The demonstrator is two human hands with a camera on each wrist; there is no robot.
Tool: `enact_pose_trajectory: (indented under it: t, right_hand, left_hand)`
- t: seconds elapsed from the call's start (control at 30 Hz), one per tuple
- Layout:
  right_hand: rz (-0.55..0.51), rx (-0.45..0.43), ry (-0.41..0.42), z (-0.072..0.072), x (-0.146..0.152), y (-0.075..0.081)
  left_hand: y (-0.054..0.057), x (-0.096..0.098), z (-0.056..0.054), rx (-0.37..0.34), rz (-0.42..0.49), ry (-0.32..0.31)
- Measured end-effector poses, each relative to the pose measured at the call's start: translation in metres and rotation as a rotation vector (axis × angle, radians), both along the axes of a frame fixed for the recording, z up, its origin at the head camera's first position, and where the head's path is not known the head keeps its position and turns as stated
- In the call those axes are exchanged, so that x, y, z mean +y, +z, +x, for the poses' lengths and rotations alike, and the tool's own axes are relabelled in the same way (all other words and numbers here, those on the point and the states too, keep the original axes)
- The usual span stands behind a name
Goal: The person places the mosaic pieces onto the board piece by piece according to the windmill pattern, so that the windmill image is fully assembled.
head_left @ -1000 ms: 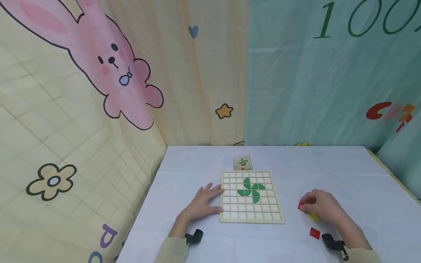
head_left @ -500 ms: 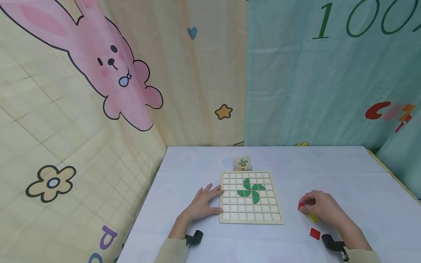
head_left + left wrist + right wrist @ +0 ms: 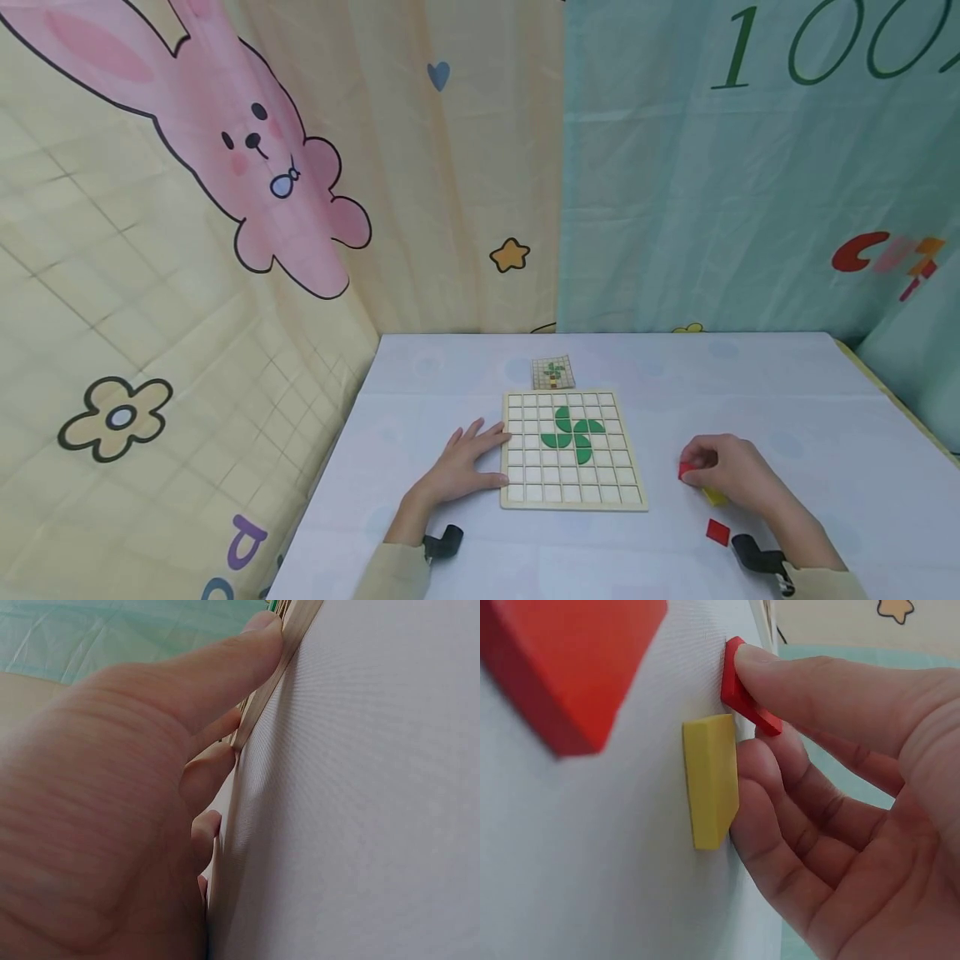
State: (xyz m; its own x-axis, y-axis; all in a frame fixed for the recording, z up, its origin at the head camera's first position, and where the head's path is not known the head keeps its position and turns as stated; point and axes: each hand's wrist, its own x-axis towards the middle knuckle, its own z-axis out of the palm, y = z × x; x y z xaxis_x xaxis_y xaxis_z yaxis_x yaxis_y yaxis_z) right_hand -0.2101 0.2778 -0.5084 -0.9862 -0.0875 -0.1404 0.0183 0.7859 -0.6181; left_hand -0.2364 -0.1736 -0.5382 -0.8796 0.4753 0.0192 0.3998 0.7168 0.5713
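Observation:
A square wooden grid board (image 3: 573, 492) lies on the table with several green quarter-circle tiles (image 3: 583, 450) set in pinwheel form near its middle. My left hand (image 3: 461, 471) touches the board's left edge with thumb and fingers spread. To the right of the board, my right hand (image 3: 731, 467) pinches a red square tile (image 3: 739, 686) between thumb and fingers, low over the tabletop. Beside those fingers lies a yellow tile (image 3: 709, 780), partly hidden by the hand in the head view. Another red tile (image 3: 717, 532) lies closer to the front.
Behind the board is a small pattern card (image 3: 553, 372) showing a green pinwheel with small coloured squares below. The white table (image 3: 420, 375) backs onto printed curtains (image 3: 465, 167). A black wrist strap mount (image 3: 757, 554) sits close to the nearer red tile.
Both hands stay almost still. The right hand keeps its pinch on the red tile, and the board and other tiles have not visibly moved.

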Motion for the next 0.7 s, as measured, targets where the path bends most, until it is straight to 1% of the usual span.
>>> enact_pose_trajectory:
  t: [0.17,0.4,0.7]
  right_hand:
    - [-0.017,0.001,0.019,-0.001,-0.001,0.002]
    - [-0.024,-0.004,0.039,-0.002,-0.005,0.006]
    - [-0.026,0.037,0.078,-0.004,-0.011,0.011]
  left_hand:
    - [0.000,0.000,0.000,-0.009,-0.002,0.000]
    - [0.001,0.000,-0.001,-0.004,-0.012,-0.004]
    - [0.000,-0.001,0.000,-0.001,-0.009,-0.005]
